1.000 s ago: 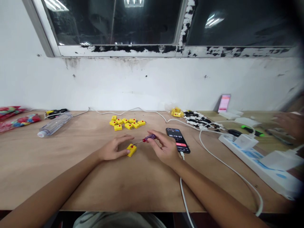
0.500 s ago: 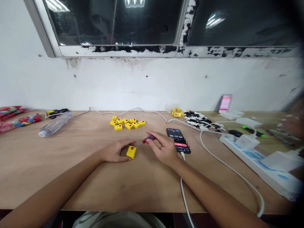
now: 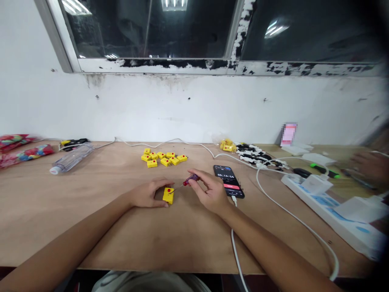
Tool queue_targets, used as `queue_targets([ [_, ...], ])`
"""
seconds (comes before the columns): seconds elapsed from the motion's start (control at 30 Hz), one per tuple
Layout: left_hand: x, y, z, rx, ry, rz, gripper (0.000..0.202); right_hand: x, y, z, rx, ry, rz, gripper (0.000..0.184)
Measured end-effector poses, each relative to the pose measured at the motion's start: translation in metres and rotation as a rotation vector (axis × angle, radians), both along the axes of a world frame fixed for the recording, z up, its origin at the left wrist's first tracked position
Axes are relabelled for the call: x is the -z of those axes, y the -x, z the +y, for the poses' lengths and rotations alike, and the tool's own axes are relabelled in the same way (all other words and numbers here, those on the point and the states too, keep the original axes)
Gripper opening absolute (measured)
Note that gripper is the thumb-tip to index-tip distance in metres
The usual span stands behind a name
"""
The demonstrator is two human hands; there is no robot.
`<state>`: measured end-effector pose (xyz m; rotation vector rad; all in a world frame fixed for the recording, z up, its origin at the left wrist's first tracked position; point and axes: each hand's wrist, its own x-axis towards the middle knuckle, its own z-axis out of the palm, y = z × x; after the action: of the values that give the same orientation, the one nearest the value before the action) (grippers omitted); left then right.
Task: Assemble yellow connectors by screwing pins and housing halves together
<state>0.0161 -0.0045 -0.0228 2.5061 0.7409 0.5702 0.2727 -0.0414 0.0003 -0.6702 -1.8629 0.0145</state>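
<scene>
My left hand (image 3: 148,194) steadies a small yellow block (image 3: 168,197) with a red dot on the table, its thumb along the near side and its fingers at the far side. Between the thumb and fingers of my right hand (image 3: 209,190) is a screwdriver (image 3: 191,179) with a purple and red handle. Its thin shaft slants down to the left, and the tip is at the block's top face, just below the red dot. Whether the tip sits in a screw is too small to tell.
Several similar yellow blocks (image 3: 165,161) lie farther back. A phone (image 3: 228,181) with a timer is right of my right hand. White cables, a power strip (image 3: 334,217), black-and-white parts (image 3: 257,155) and a clear bottle (image 3: 73,158) lie around. Another person's hand (image 3: 369,166) is blurred at far right.
The screwdriver tip has shifted from the red dot to slightly below it on the block. At the far right, the other person's hand has come further into view.
</scene>
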Motion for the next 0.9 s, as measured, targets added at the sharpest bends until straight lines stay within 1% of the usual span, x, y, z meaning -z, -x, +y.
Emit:
queue_targets([
  [0.5,-0.0006,-0.0003,-0.0003,0.017,0.008,0.007,0.065,-0.0005,-0.0005,0.0005,0.022,-0.012,0.014,0.027],
  [0.7,-0.0024,-0.0009,-0.0005,0.029,-0.006,0.013,0.064,-0.0003,0.0011,0.0000,0.010,0.004,0.007,0.027],
  [0.9,-0.0066,-0.0017,-0.0026,0.030,0.013,0.034,0.062,0.0001,0.0041,-0.0001,-0.005,0.021,0.018,0.026],
])
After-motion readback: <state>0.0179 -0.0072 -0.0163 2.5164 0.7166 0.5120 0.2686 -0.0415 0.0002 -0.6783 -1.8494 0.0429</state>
